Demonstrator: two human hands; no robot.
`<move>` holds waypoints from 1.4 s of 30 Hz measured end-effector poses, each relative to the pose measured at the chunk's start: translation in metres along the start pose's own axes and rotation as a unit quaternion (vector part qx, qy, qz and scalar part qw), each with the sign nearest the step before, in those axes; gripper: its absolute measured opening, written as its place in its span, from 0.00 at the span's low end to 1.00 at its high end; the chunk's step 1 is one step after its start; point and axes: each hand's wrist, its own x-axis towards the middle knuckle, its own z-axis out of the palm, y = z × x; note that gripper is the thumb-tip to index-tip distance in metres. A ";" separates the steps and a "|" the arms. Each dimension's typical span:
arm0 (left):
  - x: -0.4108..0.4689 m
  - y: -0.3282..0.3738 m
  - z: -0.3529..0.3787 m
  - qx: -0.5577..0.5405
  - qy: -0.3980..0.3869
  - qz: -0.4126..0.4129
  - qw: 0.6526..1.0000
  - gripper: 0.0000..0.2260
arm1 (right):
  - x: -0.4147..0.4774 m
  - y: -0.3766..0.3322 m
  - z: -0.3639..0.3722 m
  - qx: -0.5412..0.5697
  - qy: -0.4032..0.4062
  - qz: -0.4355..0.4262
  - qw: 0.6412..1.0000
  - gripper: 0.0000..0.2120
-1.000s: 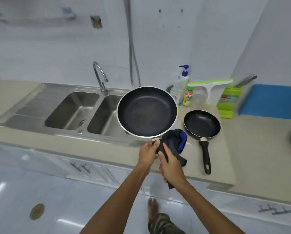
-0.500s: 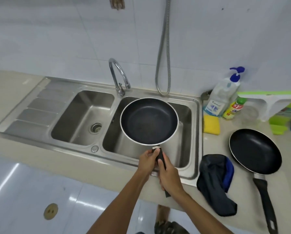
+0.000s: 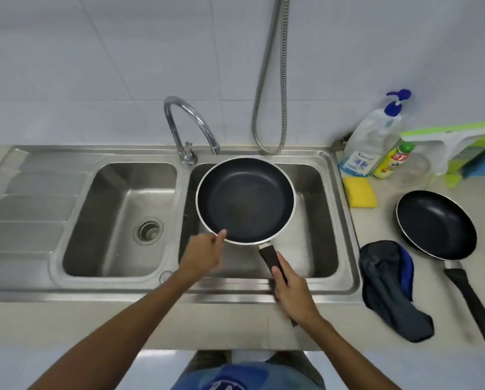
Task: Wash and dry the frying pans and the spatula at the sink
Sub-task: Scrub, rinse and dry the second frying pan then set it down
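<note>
Hands on first pan (image 3: 245, 201), left (image 3: 204, 253) pinching rim, right (image 3: 292, 291) gripping handle, second pan (image 3: 435, 223) aside

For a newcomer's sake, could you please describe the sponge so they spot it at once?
Find the steel sink. On the counter beside its right rim, in front of the pump bottle, lies the sponge. It alone is a yellow block.

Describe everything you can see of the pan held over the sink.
The held pan is round, with a dark nonstick-looking inside, a thin silver rim and a dark handle pointing toward the person. It looks empty, with no water visible, and is held roughly level above the right basin, just in front of the faucet. The right hand grips the handle; the left hand touches the near-left rim, though whether it pinches it is unclear.
</note>
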 end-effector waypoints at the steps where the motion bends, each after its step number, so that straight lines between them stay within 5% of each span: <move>1: 0.013 -0.011 -0.023 0.058 0.067 0.015 0.996 0.24 | -0.001 -0.002 0.006 0.003 0.006 0.009 1.000 0.24; 4: 0.072 -0.035 -0.079 0.104 0.177 0.065 0.977 0.20 | -0.005 -0.011 0.024 0.020 0.027 0.017 0.999 0.24; 11: 0.180 -0.018 -0.142 0.245 0.114 0.244 0.931 0.28 | 0.009 -0.020 0.052 0.029 0.076 0.019 0.996 0.23; 17: 0.211 -0.004 -0.146 0.275 0.011 0.210 0.938 0.34 | 0.021 -0.027 0.064 0.044 0.081 0.035 0.995 0.22; 26: 0.200 -0.017 -0.148 0.214 0.061 0.251 0.942 0.20 | 0.030 -0.031 0.074 0.022 0.070 0.045 0.996 0.23; 37: 0.171 -0.044 -0.131 0.208 0.045 0.208 0.955 0.32 | 0.030 -0.028 0.075 0.024 0.061 0.042 0.997 0.23; 42: 0.170 -0.027 -0.138 0.257 0.092 0.202 0.941 0.22 | 0.029 -0.026 0.076 0.030 0.061 0.040 0.997 0.24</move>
